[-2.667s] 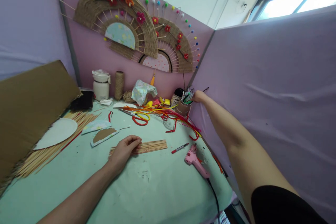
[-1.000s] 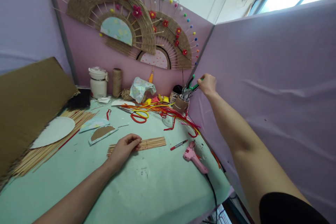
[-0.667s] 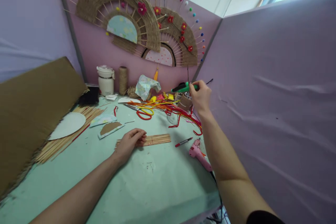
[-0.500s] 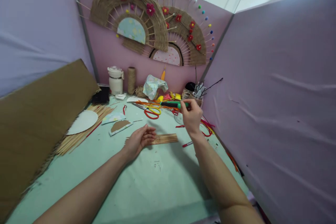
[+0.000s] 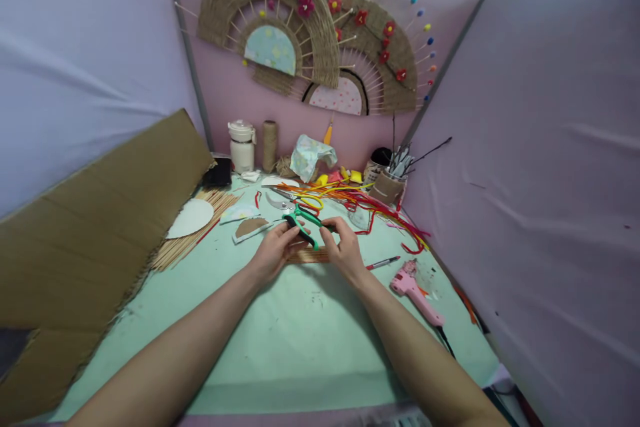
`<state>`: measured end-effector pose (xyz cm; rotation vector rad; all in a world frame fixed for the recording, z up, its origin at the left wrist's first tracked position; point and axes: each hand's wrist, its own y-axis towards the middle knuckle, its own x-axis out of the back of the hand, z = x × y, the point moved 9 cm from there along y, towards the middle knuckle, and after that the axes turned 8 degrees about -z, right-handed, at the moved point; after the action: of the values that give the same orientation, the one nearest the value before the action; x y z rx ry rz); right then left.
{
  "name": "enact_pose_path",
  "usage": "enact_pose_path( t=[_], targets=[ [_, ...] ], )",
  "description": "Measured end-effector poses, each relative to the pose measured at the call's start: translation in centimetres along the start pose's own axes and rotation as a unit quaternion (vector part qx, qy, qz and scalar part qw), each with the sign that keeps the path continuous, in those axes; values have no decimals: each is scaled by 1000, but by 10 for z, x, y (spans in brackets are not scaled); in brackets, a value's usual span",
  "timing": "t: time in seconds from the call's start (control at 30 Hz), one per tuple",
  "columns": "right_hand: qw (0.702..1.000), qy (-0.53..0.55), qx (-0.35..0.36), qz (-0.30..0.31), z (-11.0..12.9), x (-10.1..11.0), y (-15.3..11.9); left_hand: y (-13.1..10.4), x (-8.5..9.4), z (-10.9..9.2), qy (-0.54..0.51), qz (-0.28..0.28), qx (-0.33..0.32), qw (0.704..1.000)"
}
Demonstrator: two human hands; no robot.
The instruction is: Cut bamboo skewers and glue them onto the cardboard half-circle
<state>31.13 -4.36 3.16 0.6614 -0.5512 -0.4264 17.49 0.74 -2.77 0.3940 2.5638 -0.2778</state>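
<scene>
Green-and-black pruning shears (image 5: 301, 215) are held up over the table between my two hands, with their handles and curved blades spread apart. My left hand (image 5: 277, 247) is closed around the left handle. The end of the right handle is pinched in the fingers of my right hand (image 5: 343, 248). Just beneath lies a row of thin wooden sticks (image 5: 309, 255), partly covered by both hands. Beyond the shears rest yellow-and-red-handled scissors (image 5: 313, 203), partly hidden.
At the right are a pink glue gun (image 5: 416, 295), a pen (image 5: 383, 263) and pipe cleaners (image 5: 387, 208). Cardboard (image 5: 100, 233) leans at the left beside more sticks (image 5: 193, 240) and a white disc (image 5: 191, 218). A jar (image 5: 243, 150) and twine spool (image 5: 269, 147) stand behind.
The green-and-black tool has come down and left, and its handles have spread. My left hand has left the sticks and taken one handle. The view has shifted, showing the glue gun.
</scene>
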Motion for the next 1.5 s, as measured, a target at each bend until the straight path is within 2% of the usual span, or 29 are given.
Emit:
enact_pose_path(
  t=[0.07, 0.13, 0.23, 0.37, 0.43, 0.5, 0.53, 0.6, 0.7, 0.8, 0.93, 1.1, 1.5],
  targets=[
    [997, 12, -49, 55, -9, -12, -4, 2, 1, -5, 36, 1, -39, 999],
    [993, -2, -62, 102, -12, -25, -10, 2, -1, -6, 73, 11, -63, 995],
    [989, -29, -72, 123, -13, -37, -19, -5, -11, -9, 166, 32, -114, 979],
    [983, 12, -159, 96, -18, -39, -25, -20, -22, -22, 361, 9, -204, 910],
    [965, 95, -226, 94, -20, -40, -28, -27, -26, -33, 408, -5, -257, 876],
    [930, 198, -282, 127, -17, -47, -31, -32, -25, -45, 407, -23, -309, 859],
    [902, 258, -310, 154, -13, -52, -34, -32, -21, -50, 399, -39, -327, 856],
    [827, 372, -367, 206, -5, -61, -41, -30, -11, -56, 379, -75, -340, 857],
    [713, 490, -444, 233, 3, -69, -52, -24, -1, -54, 352, -90, -326, 873],
    [674, 512, -473, 247, 3, -73, -60, -23, -5, -51, 348, -67, -328, 876],
    [658, 512, -485, 263, 0, -78, -66, -26, -10, -52, 352, -50, -340, 871],
    [651, 510, -490, 276, 1, -80, -70, -24, -10, -50, 350, -44, -323, 878],
    [661, 505, -483, 275, 0, -79, -70, -24, -9, -49, 353, -56, -315, 879]
  ],
)
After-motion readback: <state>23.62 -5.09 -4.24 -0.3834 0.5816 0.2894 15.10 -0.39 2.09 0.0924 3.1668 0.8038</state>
